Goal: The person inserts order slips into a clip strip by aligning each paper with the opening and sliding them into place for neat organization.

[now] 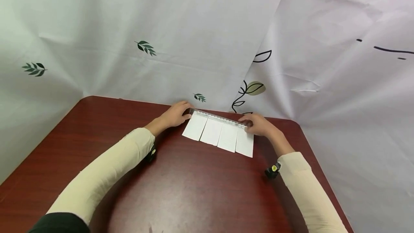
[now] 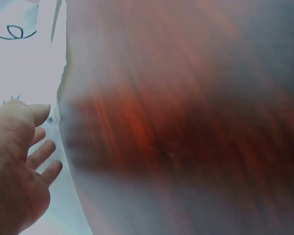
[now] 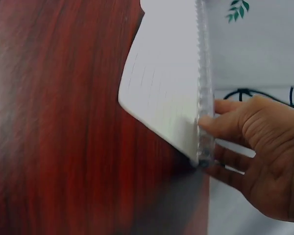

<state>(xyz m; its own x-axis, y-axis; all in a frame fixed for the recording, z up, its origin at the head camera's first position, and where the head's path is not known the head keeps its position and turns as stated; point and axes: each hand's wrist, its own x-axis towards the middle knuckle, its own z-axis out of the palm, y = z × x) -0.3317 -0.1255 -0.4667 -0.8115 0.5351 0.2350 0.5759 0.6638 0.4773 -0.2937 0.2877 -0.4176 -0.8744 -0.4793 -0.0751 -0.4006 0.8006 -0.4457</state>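
Observation:
Near the back edge of the table, a long clear plastic strip (image 1: 223, 119) with a ridged edge lies across the tops of several white paper slips (image 1: 211, 132). In the right wrist view, faint lines show on the paper (image 3: 161, 73). My right hand (image 1: 258, 124) pinches the right end of the strip (image 3: 205, 98), thumb on its near face and fingers behind. At the strip's other end, my left hand (image 1: 176, 113) holds it between thumb and forefinger in the head view. The left wrist view shows the left hand (image 2: 19, 161), its grip unclear there.
A dark red wooden table (image 1: 194, 186) spreads in front. White cloth (image 1: 181, 28) with leaf prints hangs behind it and at both sides. Small dark devices (image 1: 272, 171) sit at both wrists.

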